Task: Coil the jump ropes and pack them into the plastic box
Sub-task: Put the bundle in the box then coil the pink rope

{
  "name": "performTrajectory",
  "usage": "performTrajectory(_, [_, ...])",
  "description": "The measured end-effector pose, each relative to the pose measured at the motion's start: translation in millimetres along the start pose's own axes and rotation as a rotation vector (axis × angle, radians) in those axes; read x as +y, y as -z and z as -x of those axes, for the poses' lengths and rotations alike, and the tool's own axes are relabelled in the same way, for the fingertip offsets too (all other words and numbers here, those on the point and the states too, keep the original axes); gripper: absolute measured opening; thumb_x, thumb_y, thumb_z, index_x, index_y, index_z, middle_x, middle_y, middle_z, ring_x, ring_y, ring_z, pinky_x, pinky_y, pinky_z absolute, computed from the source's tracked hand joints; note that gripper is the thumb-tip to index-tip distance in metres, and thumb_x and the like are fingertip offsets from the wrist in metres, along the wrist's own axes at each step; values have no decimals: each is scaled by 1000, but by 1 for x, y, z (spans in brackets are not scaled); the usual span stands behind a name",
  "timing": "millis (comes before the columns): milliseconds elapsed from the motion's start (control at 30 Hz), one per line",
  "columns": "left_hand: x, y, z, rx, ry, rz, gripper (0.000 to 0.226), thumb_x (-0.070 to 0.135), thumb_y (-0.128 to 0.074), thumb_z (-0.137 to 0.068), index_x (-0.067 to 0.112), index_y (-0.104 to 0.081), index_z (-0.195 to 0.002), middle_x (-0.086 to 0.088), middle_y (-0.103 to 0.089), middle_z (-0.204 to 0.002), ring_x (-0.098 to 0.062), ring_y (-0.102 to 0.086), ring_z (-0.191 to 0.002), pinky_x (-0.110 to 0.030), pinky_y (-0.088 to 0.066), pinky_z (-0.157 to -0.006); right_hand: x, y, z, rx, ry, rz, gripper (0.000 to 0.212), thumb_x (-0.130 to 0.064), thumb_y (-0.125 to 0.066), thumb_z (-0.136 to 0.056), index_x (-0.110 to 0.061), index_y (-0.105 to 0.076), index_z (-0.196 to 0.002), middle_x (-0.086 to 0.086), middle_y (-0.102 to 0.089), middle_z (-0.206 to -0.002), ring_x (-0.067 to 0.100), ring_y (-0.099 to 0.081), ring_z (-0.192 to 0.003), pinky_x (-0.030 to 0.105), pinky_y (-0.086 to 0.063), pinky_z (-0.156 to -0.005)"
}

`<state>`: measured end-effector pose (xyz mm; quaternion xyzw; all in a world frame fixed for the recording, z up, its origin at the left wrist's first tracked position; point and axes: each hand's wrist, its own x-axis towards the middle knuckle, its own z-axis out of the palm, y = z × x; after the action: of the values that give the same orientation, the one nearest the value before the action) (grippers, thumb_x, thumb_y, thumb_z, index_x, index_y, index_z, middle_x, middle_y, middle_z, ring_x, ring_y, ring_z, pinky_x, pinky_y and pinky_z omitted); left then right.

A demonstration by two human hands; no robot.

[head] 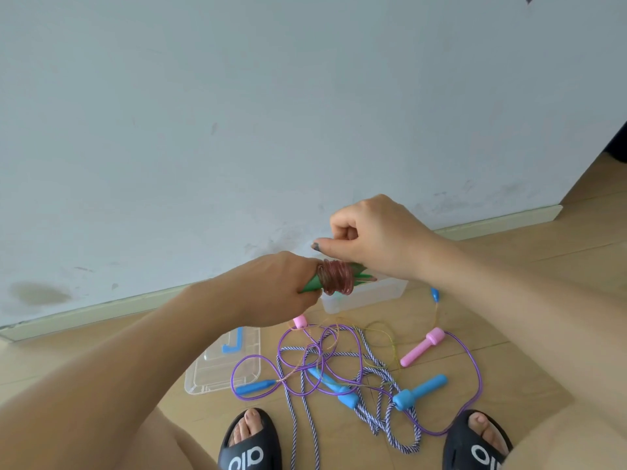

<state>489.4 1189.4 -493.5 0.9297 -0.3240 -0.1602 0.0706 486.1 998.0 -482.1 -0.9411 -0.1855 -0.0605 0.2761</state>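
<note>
The left hand (278, 290) is gripping the green handles (314, 285) while the right hand (373, 237) is pinching the cord end above the pink coil (336, 278); tension should be maintained.

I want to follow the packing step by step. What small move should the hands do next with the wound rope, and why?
Probably tuck the rope end under the coil. The left hand grips the green handles and the right hand pinches above the coil, while the plastic box sits just behind.
</note>
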Motion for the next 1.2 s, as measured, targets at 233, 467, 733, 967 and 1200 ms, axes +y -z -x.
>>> performTrajectory(233, [5, -2, 7, 109, -149, -80, 19, 24, -52, -93, 26, -54, -112, 7, -55, -85, -21, -55, -79, -36, -45, -70, 17, -22, 3, -325, -263, -347, 47, -30, -57, -99, -16, -45, -55, -5, -39, -47, 7, -33, -41, 21, -29, -44])
performTrajectory(467, [9, -3, 8, 196, -195, -10, 26, 30, -59, -87, 27, -55, -113, 13, -49, -81, -12, -48, -78, -39, -47, -73, 10, -31, 5, -161, -351, -425, 29, -24, -60, -96, 0, -62, -80, 3, -53, -64, 15, -45, -60, 24, -34, -53])
performTrajectory(733, [22, 0, 12, 233, -112, 46, 49, 85, -44, -71, 43, -45, -98, 14, -53, -82, -4, -50, -84, -28, -44, -72, 4, -31, 4, -66, -488, -407, 13, -17, -58, -89, -12, -65, -99, -3, -61, -76, 11, -56, -65, 23, -37, -54])
performTrajectory(967, [21, 6, 9, 331, -65, 282, 47, 75, -40, -78, 29, -50, -76, 8, -48, -65, -9, -45, -65, -28, -36, -59, 2, -19, 4, -189, -618, -925, 8, -4, -55, -93, -5, -61, -87, 6, -58, -61, 15, -51, -47, 22, -36, -45])
performTrajectory(1200, [19, 15, -4, 176, 215, 931, 64, 60, -36, -98, 4, -69, -94, -5, -66, -73, -18, -60, -68, -34, -49, -82, -4, -27, 2, 44, -800, -1137, 16, -2, -42, -94, -7, -53, -83, 2, -44, -56, 11, -46, -43, 23, -41, -44])
